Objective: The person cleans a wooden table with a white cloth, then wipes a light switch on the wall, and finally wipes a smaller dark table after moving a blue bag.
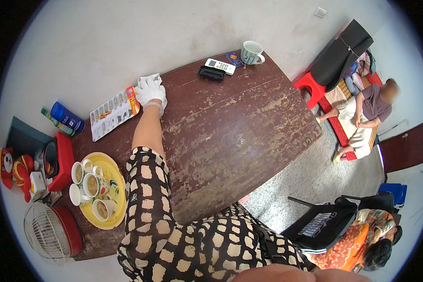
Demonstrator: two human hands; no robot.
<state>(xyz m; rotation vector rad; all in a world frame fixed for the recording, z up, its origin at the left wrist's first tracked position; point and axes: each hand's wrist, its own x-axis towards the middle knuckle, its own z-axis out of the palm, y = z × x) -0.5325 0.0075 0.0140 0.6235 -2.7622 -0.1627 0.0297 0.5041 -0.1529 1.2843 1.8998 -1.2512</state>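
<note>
My left hand [151,91], in a white knitted glove, reaches to the wall side of a worn brown wooden table [229,134]. It presses on a bunched white cloth [156,78], which shows past the fingers. Close to the fingertips lies a printed card of batteries [114,112] in blister packing, its red-orange end nearest the glove. My right hand is out of view. Left of my forearm, a round yellow tray [118,208] carries several patterned mugs [96,185]; brownish contents show in some.
Along the wall stand a mug [252,53], a remote control [220,66], a black case [212,73] and a blue-capped container [67,116]. A red box [64,162], plush toy [23,169] and fan [47,232] crowd the left. People sit on a bed [333,123] and near a black chair [320,225].
</note>
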